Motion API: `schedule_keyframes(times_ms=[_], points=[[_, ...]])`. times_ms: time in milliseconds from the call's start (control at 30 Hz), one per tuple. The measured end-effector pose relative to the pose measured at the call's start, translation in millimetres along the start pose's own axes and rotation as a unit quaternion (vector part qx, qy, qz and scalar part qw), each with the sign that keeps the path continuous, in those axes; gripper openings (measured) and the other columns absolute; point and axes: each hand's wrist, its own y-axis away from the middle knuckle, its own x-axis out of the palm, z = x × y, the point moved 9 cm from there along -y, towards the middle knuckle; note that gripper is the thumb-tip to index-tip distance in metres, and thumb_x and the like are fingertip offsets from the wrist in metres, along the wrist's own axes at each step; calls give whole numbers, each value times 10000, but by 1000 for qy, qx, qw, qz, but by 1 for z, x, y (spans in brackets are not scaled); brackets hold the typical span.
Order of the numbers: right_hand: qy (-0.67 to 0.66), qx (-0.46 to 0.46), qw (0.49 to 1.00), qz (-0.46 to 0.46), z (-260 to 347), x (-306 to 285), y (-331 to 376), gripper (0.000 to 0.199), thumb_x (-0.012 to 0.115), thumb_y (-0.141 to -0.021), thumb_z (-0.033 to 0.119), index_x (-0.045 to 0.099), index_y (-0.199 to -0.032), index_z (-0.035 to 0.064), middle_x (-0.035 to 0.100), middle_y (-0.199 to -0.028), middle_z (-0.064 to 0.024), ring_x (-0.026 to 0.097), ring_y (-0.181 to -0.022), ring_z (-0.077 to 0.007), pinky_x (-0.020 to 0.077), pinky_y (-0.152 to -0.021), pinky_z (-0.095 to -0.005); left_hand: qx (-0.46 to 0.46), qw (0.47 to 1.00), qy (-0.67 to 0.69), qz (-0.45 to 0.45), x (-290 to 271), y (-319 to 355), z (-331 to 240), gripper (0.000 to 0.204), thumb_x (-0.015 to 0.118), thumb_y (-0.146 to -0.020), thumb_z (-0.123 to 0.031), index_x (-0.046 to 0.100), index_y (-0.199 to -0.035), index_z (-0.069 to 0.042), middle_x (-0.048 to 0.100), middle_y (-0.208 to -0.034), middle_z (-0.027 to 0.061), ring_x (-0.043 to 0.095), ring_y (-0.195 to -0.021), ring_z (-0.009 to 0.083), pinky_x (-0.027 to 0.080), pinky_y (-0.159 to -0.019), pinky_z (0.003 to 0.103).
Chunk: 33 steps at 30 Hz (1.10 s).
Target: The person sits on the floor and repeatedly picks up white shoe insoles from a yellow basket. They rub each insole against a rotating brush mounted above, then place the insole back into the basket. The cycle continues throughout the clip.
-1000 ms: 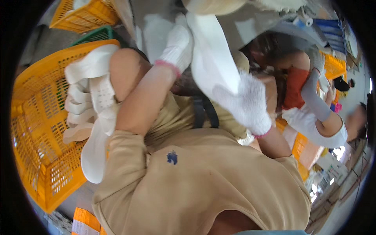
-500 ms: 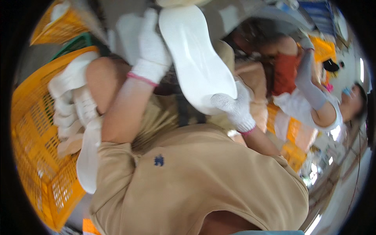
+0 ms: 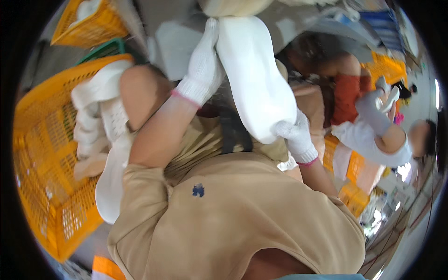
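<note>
A white shoe insole (image 3: 256, 77) stretches between my two gloved hands, in front of my lap. My left hand (image 3: 205, 65), in a white knit glove with a pink cuff, closes along its far left edge. At the near end, my right hand (image 3: 298, 137) grips the right side with its thumb on the upper face. The insole's far end meets or lies just under a cream, rounded, wheel-like thing (image 3: 235, 5) at the top edge; whether they touch I cannot tell. The fingers beneath the insole are hidden.
Left of my leg stands a yellow-orange plastic crate (image 3: 42, 154) with several white insoles (image 3: 88, 121); one insole (image 3: 112, 186) hangs by my left arm. Another crate (image 3: 95, 30) and a green one (image 3: 105, 49) lie beyond. A co-worker (image 3: 378, 135) sits at right.
The insole has tilted in my hands, and its upper face catches the light differently. The whole view has shifted slightly. The co-worker at right now shows a white piece in hand.
</note>
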Motion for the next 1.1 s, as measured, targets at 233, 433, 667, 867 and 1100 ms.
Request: schedule_keyframes(times_ms=[233,433,667,867,1100], points=[[-254,90,963,-15,-58,-58,13,568,686,-994,241,498,-1478,12,635,-1317,-71,622,-1177,-180,499,-1033,-311,-62,799,-435,411,78,75,92,506,520,-1086,-382,597,-1384,20,613,-1444,181,563,-1366,329,369,-1214,442],[148,-9,989,-10,0,-16,1,961,904,-743,336,437,-1532,48,639,-1321,-121,613,-1200,-183,478,-1028,-324,-108,992,-30,54,8,13,30,637,391,-1104,-509,470,-1489,-7,558,-1468,194,514,-1381,333,404,-1179,458],[214,-88,972,48,28,16,-21,702,856,-796,210,563,-1395,-13,693,-1225,-91,671,-1075,-194,533,-943,-327,28,991,-129,34,12,-9,4,423,451,-1106,-366,636,-1264,-19,678,-1271,124,641,-1169,235,507,-1041,393],[171,-73,982,-43,-19,-147,24,715,766,-835,123,475,-1469,-34,627,-1325,-164,636,-1211,-266,564,-952,-370,-84,639,-762,53,18,73,-55,368,562,-1062,-364,706,-1144,-35,754,-1009,46,711,-961,186,562,-814,365],[455,112,875,-121,-101,-305,81,510,652,-982,94,548,-1452,-72,598,-1462,-168,562,-1300,-251,416,-1124,-353,60,495,-824,-271,-56,242,-227,301,680,-968,-237,697,-1197,-43,728,-1174,112,704,-1031,208,556,-930,382]])
